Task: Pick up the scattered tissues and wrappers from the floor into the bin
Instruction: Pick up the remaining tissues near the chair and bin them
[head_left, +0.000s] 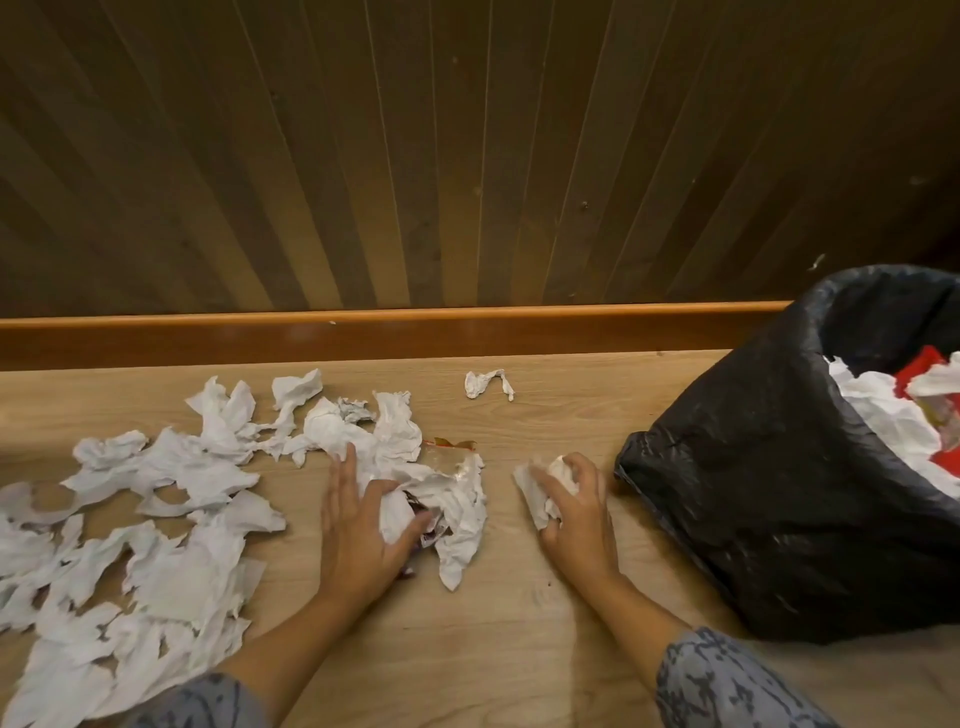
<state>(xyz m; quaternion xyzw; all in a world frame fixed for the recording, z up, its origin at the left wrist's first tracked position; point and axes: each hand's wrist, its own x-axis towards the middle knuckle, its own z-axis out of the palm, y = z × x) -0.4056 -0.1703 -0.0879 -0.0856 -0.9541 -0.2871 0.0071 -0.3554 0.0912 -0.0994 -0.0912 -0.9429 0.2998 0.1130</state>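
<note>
Our right grip (574, 512) is curled round a tissue (532, 496), and the bin (753, 493) sits just to its right. Our left grip (358, 530), farther away, grabs a wad (457, 499) on the floor (519, 649).

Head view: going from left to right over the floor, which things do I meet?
The spread of torn tissues → left hand → tissue bundle it grips → right hand gripping a tissue wad → black-lined bin.

The floor (519, 649) bears crumpled tissues (171, 561), a wrapper (455, 443), the bin (753, 519).
</note>
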